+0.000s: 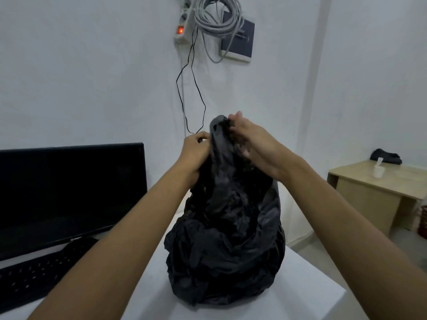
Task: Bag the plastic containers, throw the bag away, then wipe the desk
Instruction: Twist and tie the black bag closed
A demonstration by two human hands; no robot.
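A full black plastic bag (226, 245) stands upright on the white desk (300, 285), bulging at the bottom and gathered to a neck at the top. My left hand (196, 153) grips the left side of that neck. My right hand (251, 148) holds the bag's top loop from the right, fingers curled around the plastic. The plastic containers are hidden, none shows outside the bag.
A dark monitor (69, 192) and black keyboard (39, 273) sit at the desk's left. A power strip (182, 26), coiled cables (217, 17) and a black wire hang on the wall behind. A beige side table (379, 192) with a small white cup stands at right.
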